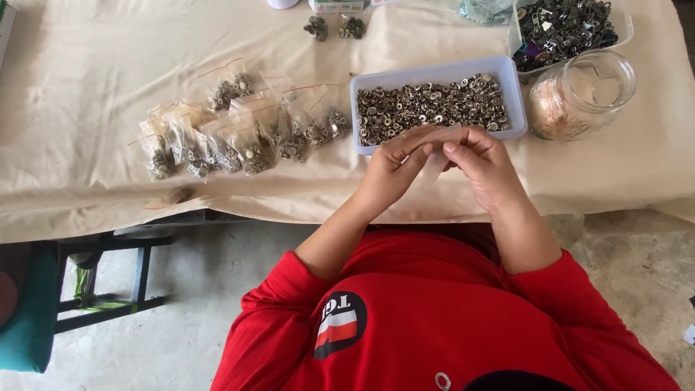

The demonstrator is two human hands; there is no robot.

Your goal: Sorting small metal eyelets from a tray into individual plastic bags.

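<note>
A cream cloth covers the surface [87,87], creased and hanging over its near edge above a grey concrete floor [188,289]. The landmark is a white tray [434,72] of small metal snap fasteners. Just in front of it, the left hand [394,170] and right hand [485,166] meet, fingers curled and pinching a small clear plastic bag [438,156] between them. Left of the tray lie filled little bags [239,134]; right of it stands a glass jar [583,94]. A dark stool [116,275] stands below, far left.
</note>
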